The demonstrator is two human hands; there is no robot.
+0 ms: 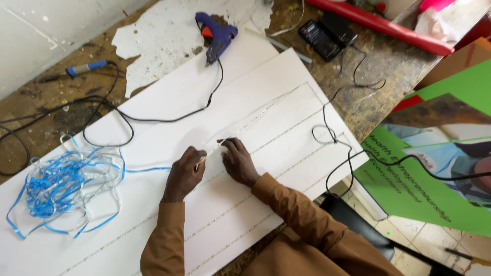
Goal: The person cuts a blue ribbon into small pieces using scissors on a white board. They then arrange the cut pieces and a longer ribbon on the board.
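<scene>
A large white board (286, 128) lies across a worn wooden bench, with several thin strips running along its length. My left hand (185, 173) pinches a thin clear strip (208, 154) near the board's middle. My right hand (238, 161) rests just beside it, fingertips pressing the same strip onto the board. Both sleeves are brown. A blue backing ribbon runs from my left hand to a tangled heap of blue and clear strip (64, 186) at the left.
A blue glue gun (217, 36) lies at the board's far edge, its black cord looping left. A screwdriver (82, 69), two black phones (327, 33), a red bar (383, 25), and a green poster (424, 168) at right surround the board.
</scene>
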